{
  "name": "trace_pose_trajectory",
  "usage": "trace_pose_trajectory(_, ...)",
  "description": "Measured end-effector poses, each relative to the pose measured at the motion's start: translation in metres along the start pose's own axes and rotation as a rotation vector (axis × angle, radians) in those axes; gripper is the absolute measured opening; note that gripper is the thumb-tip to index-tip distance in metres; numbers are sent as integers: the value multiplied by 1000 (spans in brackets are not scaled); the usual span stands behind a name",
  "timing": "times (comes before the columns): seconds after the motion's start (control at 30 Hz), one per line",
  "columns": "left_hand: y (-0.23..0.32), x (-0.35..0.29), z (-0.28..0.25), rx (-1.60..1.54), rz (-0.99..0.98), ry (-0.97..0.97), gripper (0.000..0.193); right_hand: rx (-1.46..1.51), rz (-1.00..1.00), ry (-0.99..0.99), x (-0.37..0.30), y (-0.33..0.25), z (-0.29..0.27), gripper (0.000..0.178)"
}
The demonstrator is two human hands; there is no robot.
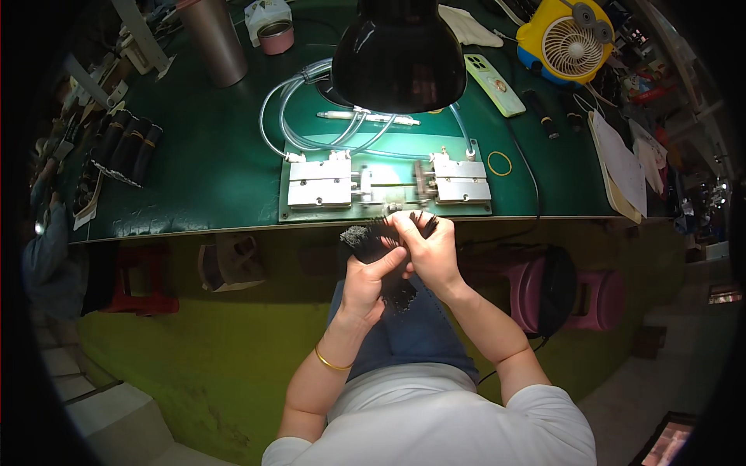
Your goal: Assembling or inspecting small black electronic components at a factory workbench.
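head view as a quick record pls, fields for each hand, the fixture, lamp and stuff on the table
left hand: gripping a bundle of thin black strands
right hand: fingers bent, close by the bundle; exact hold unclear
fixture: two silver blocks on a plate at the table's front edge, with clear tubing
lamp: black lamp head above the fixture
table, right: green phone, yellow-and-blue fan
table, left: metallic tumbler
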State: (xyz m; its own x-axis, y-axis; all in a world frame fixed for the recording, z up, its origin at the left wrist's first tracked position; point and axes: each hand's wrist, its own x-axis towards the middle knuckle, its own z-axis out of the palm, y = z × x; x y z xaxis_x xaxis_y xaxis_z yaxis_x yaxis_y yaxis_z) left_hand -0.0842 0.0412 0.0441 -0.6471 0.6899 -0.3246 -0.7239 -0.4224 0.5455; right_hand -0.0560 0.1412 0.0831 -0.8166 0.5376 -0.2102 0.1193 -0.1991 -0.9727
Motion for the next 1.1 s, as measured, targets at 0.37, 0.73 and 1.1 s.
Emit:
trace_pose_trajectory(0.37,0,2,2,-13,-8,5,9,1,29,10,7,3,-2,22)
trace_pose_trajectory(0.73,3,2,3,-26,-49,-10,11,24,52,-2,6,1,-4,22)
trace_pose_trajectory(1.1,1,-1,4,-56,-20,-42,8,-29,-42,-41,0,1,-3,20)
